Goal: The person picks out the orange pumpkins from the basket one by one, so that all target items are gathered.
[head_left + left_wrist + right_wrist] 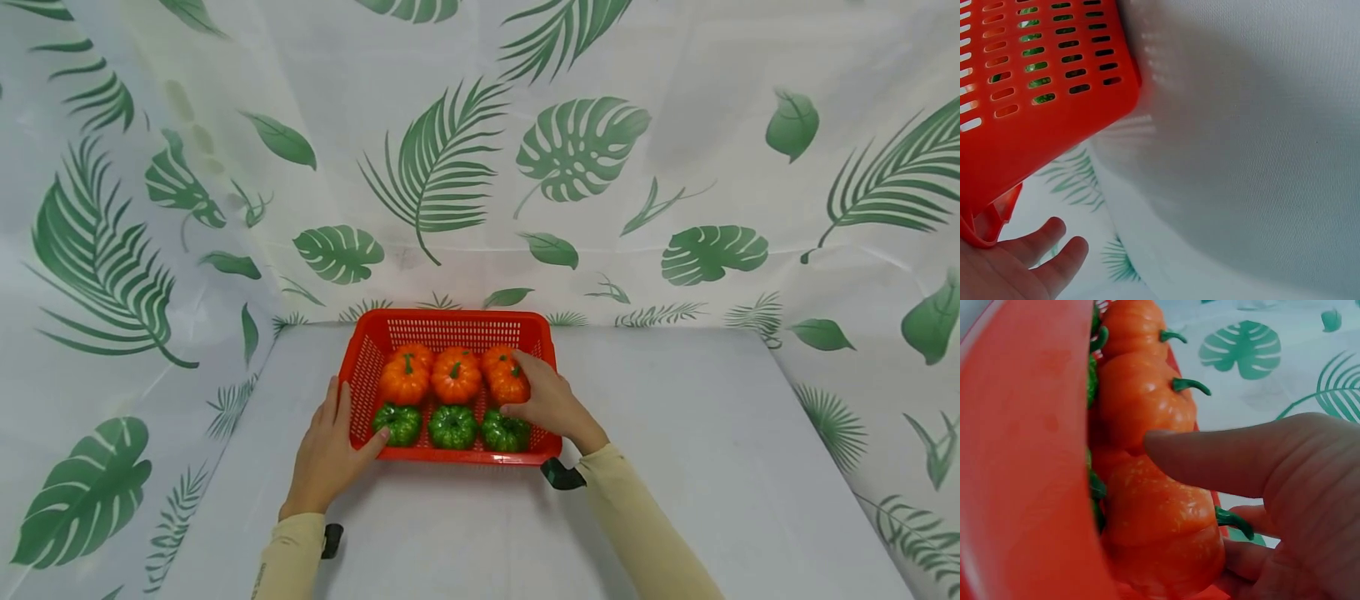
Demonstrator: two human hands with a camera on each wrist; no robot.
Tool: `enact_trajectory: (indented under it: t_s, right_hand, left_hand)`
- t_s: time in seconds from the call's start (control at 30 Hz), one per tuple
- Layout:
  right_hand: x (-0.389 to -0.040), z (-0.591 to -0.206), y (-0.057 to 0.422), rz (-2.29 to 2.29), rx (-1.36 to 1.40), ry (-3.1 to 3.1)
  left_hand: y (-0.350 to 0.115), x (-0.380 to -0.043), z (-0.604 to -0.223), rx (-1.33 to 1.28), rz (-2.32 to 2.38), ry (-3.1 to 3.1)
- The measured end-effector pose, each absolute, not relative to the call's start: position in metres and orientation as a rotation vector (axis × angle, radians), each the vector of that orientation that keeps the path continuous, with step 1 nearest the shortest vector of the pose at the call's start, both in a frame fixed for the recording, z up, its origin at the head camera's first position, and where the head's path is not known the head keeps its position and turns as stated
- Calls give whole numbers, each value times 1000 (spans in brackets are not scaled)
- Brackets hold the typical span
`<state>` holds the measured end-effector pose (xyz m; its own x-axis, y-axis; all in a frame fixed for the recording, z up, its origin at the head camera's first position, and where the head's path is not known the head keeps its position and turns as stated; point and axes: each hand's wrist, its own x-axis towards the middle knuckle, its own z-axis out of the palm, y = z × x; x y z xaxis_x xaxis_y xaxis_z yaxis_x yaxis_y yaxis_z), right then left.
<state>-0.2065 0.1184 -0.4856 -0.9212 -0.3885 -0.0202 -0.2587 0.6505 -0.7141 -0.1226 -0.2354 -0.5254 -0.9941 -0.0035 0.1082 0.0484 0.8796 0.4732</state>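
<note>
A red plastic basket (465,456) holds several small orange pumpkins (456,377) at the back and three green pumpkins (452,427) along its front. My left hand (327,454) rests at the basket's front left corner, its thumb across the rim and its fingers along the outer side. In the left wrist view two straight fingers (1063,262) stick out past the rim. My right hand (553,406) reaches in from the right, thumb and fingers around the right-hand orange pumpkin (510,384). The right wrist view shows that pumpkin (1163,519) under my thumb, with other fingers partly hidden behind it.
The basket stands on a white table (675,433), near a back wall of white cloth (480,275) with green leaf prints. More of the printed cloth hangs at both sides. Each wrist carries a dark strap piece (562,474).
</note>
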Motion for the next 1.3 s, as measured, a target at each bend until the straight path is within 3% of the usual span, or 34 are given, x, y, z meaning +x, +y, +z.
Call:
enact_trajectory:
  t_s: [0.4, 0.83, 1.3]
  right_hand:
    - [-206, -490, 121, -1092, -577, 2777]
    - [-205, -470, 140, -1441, -630, 2755]
    - [-210, -480, 185, -1699, -290, 2878]
  left_hand:
    - [-234, -123, -526, -23, -754, -2945]
    - [-234, -122, -524, 0, -793, -2956]
    - [-234, -122, -524, 27, -803, -2980]
